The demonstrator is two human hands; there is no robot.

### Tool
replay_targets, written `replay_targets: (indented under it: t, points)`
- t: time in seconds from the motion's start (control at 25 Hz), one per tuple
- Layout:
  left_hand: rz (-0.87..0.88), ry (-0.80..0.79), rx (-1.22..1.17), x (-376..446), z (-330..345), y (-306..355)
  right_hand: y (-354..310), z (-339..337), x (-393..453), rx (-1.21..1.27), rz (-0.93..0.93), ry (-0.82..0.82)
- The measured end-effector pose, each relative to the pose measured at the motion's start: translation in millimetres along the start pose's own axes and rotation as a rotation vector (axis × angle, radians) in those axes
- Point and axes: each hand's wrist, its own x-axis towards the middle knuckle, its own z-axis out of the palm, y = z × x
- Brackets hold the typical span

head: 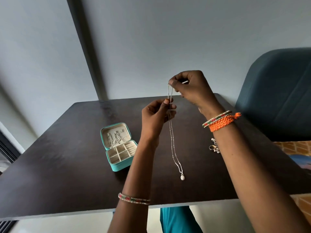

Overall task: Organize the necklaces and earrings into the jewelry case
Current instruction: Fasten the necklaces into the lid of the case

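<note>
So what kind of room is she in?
Probably a room in a home, maybe a bedroom or sitting room. There is a dark brown wooden table against a plain grey wall, a padded dark blue chair beside it, and an open turquoise jewelry case on top.

jewelry case [117, 148] on table [58, 165], necklace [173, 145] hanging right of it, earrings [214, 146] farther right
</note>
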Motion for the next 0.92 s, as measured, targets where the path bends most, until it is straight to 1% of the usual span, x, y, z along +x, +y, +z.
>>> replay_targets:
  t: [0.12,0.2,0.28,0.4,0.44,0.52,0.6,0.64,0.72,0.76,0.8,0.84,0.92]
  points:
    - [-0.033,-0.003,0.009,-20,-7,14,-10,-5,2,0.043,-0.009,0.094]
    - [-0.063,0.006,0.03,-31,-15,18,-8,-7,2,0.089,0.036,0.157]
    - [-0.108,0.008,0.061,-40,-21,18,0,-7,1,0.207,0.135,0.182]
    - [-0.153,-0.003,0.12,-46,-34,17,18,-5,0,0.449,0.331,0.227]
    - [-0.173,-0.015,0.147,-47,-39,16,26,-4,-1,0.463,0.374,0.27]
    - [-0.226,-0.009,0.199,-48,-47,14,40,-3,-1,0.409,0.415,0.373]
    - [-0.247,0.064,0.201,-45,-53,11,51,-4,-2,0.323,0.428,0.431]
    - [-0.252,0.108,0.152,-43,-55,12,55,-4,-3,0.269,0.42,0.425]
    - [-0.255,0.16,-0.052,-32,-56,18,56,-7,-6,0.142,0.38,0.33]
    - [-0.246,0.168,-0.138,-26,-55,22,54,-8,-9,0.087,0.366,0.231]
    - [-0.224,0.171,-0.168,-21,-54,27,48,-10,-12,0.046,0.369,0.095]
    - [-0.197,0.165,-0.145,-17,-52,30,41,-13,-16,0.006,0.386,-0.07]
    - [-0.158,0.109,-0.041,-12,-45,34,20,-18,-24,-0.094,0.396,-0.425]
